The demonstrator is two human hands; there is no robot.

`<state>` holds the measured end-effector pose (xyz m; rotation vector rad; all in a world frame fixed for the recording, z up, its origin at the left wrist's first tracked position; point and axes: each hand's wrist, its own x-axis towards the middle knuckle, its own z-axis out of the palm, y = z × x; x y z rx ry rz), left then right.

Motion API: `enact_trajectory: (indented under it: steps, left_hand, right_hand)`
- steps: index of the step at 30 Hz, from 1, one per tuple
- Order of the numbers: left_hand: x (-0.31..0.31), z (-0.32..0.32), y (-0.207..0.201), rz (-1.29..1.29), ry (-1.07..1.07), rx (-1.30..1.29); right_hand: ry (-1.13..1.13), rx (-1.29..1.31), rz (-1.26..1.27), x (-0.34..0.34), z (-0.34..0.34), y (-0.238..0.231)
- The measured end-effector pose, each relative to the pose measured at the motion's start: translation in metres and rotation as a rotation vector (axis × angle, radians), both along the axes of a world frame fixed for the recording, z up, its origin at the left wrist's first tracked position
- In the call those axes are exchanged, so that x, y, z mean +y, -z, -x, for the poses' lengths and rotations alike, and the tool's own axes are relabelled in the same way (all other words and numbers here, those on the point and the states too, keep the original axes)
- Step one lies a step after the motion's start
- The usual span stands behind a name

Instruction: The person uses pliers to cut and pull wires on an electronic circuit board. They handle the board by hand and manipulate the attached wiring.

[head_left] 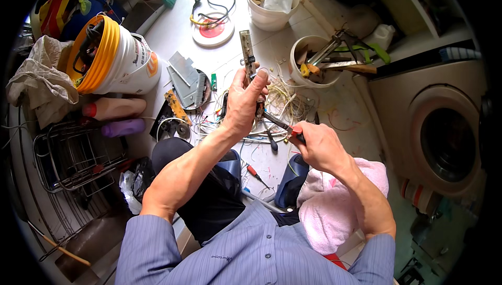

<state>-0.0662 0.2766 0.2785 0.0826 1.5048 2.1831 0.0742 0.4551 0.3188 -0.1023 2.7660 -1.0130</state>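
My left hand is closed around a long narrow strip, metal-edged with small parts on it, like a circuit board or power strip inside. It points away from me. In my right hand are pliers or cutters with red and black handles, their jaws reaching the lower end of the strip beside my left fingers. What the jaws touch is hidden. Under my hands lies a tangle of cut wires. On the floor between my slippers is a red-handled screwdriver.
Grey metal plates and a brown circuit board lie left of the wires. A white bucket stands further left. Beyond are a tool bucket, a white bucket and a round lid bearing a cord. A washing machine stands right.
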Motion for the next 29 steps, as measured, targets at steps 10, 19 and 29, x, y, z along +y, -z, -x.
enact_trajectory:
  steps: [10, 19, 29]
  left_hand:
    - [-0.012, 0.009, 0.007, -0.131, 0.325, -0.236]
    - [-0.009, 0.005, 0.014, -0.025, 0.425, -0.486]
    - [-0.006, 0.001, 0.015, -0.096, 0.43, -0.738]
  right_hand:
    - [-0.129, 0.168, -0.193, 0.018, -0.002, -0.002]
    - [-0.223, 0.324, -0.321, 0.034, -0.004, -0.001]
    - [-0.238, 0.319, -0.3, 0.036, -0.006, 0.001]
